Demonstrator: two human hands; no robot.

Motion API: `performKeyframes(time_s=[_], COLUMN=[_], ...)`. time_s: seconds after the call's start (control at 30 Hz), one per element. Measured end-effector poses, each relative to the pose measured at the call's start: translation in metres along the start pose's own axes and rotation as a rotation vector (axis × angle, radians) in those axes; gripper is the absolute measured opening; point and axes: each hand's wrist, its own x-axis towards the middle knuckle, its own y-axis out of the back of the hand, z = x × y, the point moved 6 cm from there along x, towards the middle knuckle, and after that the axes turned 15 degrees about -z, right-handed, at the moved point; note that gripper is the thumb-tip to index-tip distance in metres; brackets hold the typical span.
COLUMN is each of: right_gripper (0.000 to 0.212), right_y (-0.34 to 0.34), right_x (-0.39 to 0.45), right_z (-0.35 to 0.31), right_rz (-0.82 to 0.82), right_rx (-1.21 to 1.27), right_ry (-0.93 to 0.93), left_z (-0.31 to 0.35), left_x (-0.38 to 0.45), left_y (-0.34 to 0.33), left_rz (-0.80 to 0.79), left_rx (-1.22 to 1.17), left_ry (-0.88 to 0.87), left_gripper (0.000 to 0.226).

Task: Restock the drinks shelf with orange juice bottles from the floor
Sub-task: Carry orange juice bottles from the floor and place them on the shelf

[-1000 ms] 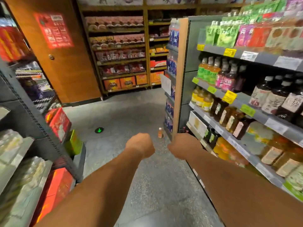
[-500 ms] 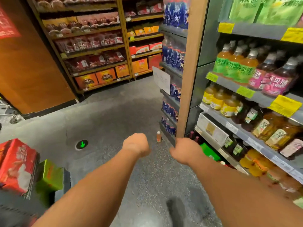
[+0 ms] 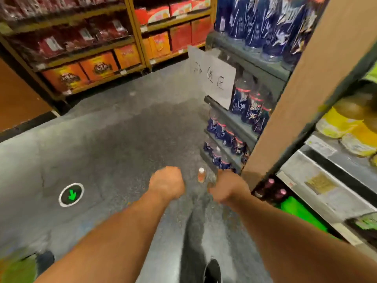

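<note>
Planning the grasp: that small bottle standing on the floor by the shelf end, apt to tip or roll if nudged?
Probably tips easily: the bottle stands upright, tall and narrow, alone on the smooth grey floor. Its body looks round, so once down it would likely roll. It looks small and filled with orange liquid, so probably light and rigid enough for one hand; motion blur hides finer detail.

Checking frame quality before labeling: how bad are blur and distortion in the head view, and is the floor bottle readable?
Head view: heavy motion blur at the edges, shelves smeared; wide-angle bending tilts the wooden panel; the small bottle on the floor is soft, label unreadable; both hands blurred, fingers indistinct.
</note>
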Motion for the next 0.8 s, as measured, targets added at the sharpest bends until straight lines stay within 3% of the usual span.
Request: performKeyframes(time_s=[0.13, 0.4, 0.47, 0.53, 0.57, 0.6, 0.63, 0.67, 0.73, 0.8], right_gripper=[0.049, 0.065, 0.066, 0.065, 0.067, 0.070, 0.073, 0.077, 0.085, 0.084], right_y=[-0.023, -0.156, -0.189, -0.218, -0.231, -0.242, -0.252, -0.262, -0.278, -0.289], right_x=[0.110, 0.371, 0.433, 0.488, 0.512, 0.535, 0.555, 0.572, 0.603, 0.631], right_z=[0.005, 0.037, 0.051, 0.066, 0.074, 0.081, 0.089, 0.095, 0.102, 0.108], right_rz=[0.077, 0.084, 0.081, 0.084, 0.090, 0.098, 0.104, 0.089, 0.051, 0.038], right_rx=[0.134, 0.158, 0.144, 0.159, 0.154, 0.144, 0.142, 0.142, 0.153, 0.178], right_ry=[-0.101, -0.196, -0.204, -0.210, -0.210, -0.212, -0.219, -0.231, -0.241, -0.253], left_z=[-0.022, -0.068, -0.087, -0.098, -0.106, -0.111, -0.116, -0.115, -0.117, -0.120], left_x=[0.108, 0.355, 0.417, 0.458, 0.478, 0.495, 0.506, 0.515, 0.540, 0.561], left_y=[-0.007, -0.140, -0.185, -0.227, -0.237, -0.245, -0.253, -0.257, -0.254, -0.264], left_rz=[0.033, 0.099, 0.041, -0.130, -0.030, 0.014, -0.023, -0.033, 0.136, 0.155], left_rx=[-0.029, 0.059, 0.055, 0.116, 0.380, 0.399, 0.121, 0.123, 0.074, 0.103], left_ry=[-0.056, -0.160, -0.136, -0.131, -0.116, -0.105, -0.070, -0.102, -0.107, -0.137], left_gripper=[0.008, 0.029, 0.027, 0.039, 0.045, 0.040, 0.034, 0.030, 0.029, 0.029])
